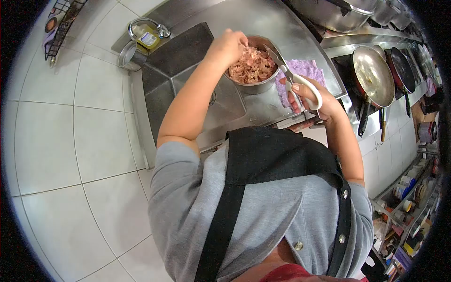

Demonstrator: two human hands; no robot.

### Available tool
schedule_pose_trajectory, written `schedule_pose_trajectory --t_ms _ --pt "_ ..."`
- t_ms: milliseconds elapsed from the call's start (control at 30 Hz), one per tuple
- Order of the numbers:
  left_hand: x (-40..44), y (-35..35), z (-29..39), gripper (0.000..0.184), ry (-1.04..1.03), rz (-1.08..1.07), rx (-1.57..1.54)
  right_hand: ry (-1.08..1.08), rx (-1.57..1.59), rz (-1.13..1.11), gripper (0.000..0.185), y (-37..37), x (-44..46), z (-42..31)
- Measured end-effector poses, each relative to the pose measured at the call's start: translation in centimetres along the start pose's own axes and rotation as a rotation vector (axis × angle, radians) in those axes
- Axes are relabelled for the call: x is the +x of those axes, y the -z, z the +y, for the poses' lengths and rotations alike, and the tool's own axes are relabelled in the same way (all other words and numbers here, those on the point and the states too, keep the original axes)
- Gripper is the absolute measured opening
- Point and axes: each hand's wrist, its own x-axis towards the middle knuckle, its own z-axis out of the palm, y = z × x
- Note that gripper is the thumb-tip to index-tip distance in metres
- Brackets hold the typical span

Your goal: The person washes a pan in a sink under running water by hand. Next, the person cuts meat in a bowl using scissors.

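Observation:
A metal pot (256,88) stands on the steel counter, filled with pieces of pinkish-brown meat (253,66). My right hand (317,96) grips white-handled kitchen scissors (307,89) at the pot's right side. Their blades point up and left over the pot's rim, with the tips at the meat. At the upper left rim, my left hand (229,47) is closed with its fingers curled over the meat. What those fingers hold, if anything, is hidden. A purple cloth (303,69) lies on the counter beside the pot, partly behind my right hand.
Left of the pot is a dark sink (188,61) with a faucet (162,31), a yellow bottle (148,40) and a metal container (131,56) at its corner. Frying pans (373,75) sit on the stove at the right. Cluttered shelves (399,207) stand at the lower right.

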Motion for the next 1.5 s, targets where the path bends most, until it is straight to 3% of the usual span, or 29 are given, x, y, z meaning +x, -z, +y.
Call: schedule_pose_trajectory --t_ms 33,100,167,267,400,633,700,767,833,900,933,1067,1133,1367,1467,1500 --pt "-0.4 0.7 0.2 0.026 -0.038 0.161 -0.043 0.002 -0.017 0.015 0.055 -0.1 -0.4 -0.1" --pt "-0.9 1.6 1.2 0.025 -0.03 0.067 0.015 0.003 -0.032 0.03 0.053 0.0 -0.7 0.0" --pt "-0.9 1.2 2.1 0.021 -0.093 -0.588 0.268 0.015 -0.114 0.029 0.055 0.2 -0.8 0.4" --pt "0.4 -5.6 -1.6 0.019 0.035 -0.386 0.28 0.022 -0.124 0.027 0.054 0.0 -1.0 0.0" --pt "-0.9 -5.0 -0.3 0.021 -0.043 -0.396 0.451 -0.016 -0.086 0.029 0.052 0.3 -0.8 0.8" --pt "-0.4 -3.2 0.5 0.019 -0.07 -0.414 0.477 -0.093 -0.106 0.005 0.041 0.5 -1.3 0.9" --pt "-0.7 -0.3 2.1 0.017 0.078 -0.258 0.409 -0.052 -0.087 0.0 0.04 0.8 -1.5 1.0" --pt "-0.7 -0.7 1.5 0.016 0.014 -0.143 0.374 -0.058 -0.08 0.006 0.04 0.8 -1.6 0.9" --pt "-0.5 -1.4 2.2 0.021 -0.22 -0.519 0.084 -0.106 -0.075 0.04 0.041 0.7 -1.8 0.3" --pt "-0.8 -3.5 3.2 0.031 -0.34 -0.543 0.198 -0.11 -0.086 0.024 0.043 0.9 -1.5 0.3" --pt "-0.6 -4.5 3.8 0.039 -0.199 -0.592 0.326 -0.098 -0.092 0.022 0.042 0.7 -1.4 0.3" --pt "0.7 -7.4 3.2 0.034 -0.27 -0.632 0.429 -0.077 -0.105 -0.011 0.041 0.4 -1.3 0.3" --pt "0.8 -7.5 3.4 0.029 -0.243 -0.491 0.339 -0.079 -0.107 0.001 0.04 0.3 -1.3 0.5" --pt "1.4 -8.0 4.1 0.024 -0.27 -0.434 0.492 -0.102 -0.101 0.044 0.041 -0.2 -2.0 0.3" --pt "0.8 -3.7 4.3 0.032 -0.178 -0.544 0.114 -0.075 -0.113 0.043 0.041 -0.1 -2.7 -0.2" --pt "1.1 -3.7 3.2 0.032 -0.188 -0.541 0.119 -0.056 -0.118 0.04 0.041 -0.1 -3.0 -0.3"
